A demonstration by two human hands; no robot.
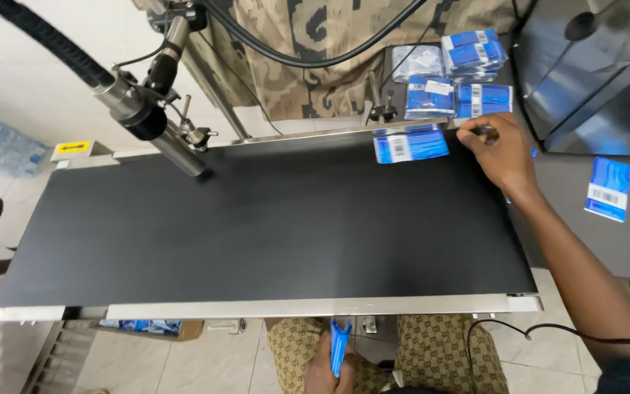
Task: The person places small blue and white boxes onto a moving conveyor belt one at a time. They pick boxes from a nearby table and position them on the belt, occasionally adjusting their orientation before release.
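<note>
So far one blue packet (pixel 410 143) lies on the black belt (pixel 257 226) just beside the right hand (pixel 501 149), whose fingers pinch its edge, while the left hand (pixel 327 368) grips another blue packet (pixel 340 349) below, and stacks of packets (pixel 461 76) wait beyond.

Right hand (pixel 503 149) pinches a blue packet (pixel 410 143) flat on the black conveyor belt (pixel 257 226); more blue packets (pixel 461 80) lie just beyond. Left hand (pixel 327 368) grips a folded blue packet (pixel 340 346) below the belt.

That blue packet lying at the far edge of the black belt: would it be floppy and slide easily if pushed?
Probably. The blue packet looks thin, flat and glossy, so likely light, bendy and slippery on the smooth belt. It shouldn't roll. The right hand is beside it.
</note>
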